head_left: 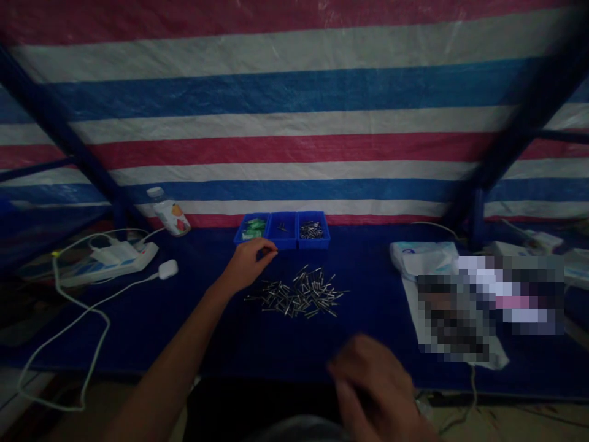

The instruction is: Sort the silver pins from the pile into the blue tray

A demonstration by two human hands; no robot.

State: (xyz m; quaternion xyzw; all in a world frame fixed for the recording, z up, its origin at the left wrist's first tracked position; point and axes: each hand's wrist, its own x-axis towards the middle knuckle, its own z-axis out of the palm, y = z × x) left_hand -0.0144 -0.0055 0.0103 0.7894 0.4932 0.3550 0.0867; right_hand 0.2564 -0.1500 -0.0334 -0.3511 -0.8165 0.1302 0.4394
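Note:
A loose pile of thin silver metal pieces (301,294), which look like blind rivets, lies on the blue tabletop (276,344). Behind it stand three joined blue bins: the left bin (239,238) holds green packets, the middle bin (283,240) a few metal pieces, the right bin (313,243) many small metal pieces. My left hand (248,264) is just in front of the left and middle bins, thumb and forefinger pinched together; whatever is between them is too small to make out. Close to the front edge, my right hand (375,383) is curled and smeared by motion, its fingertips unclear.
To the left are a bottle (169,212), a white power strip (115,264), a white charger (168,269) and looping cable. On the right lie a plastic packet (426,258) and a blurred-out area over a white sheet. Blue frame posts and a striped tarp stand behind.

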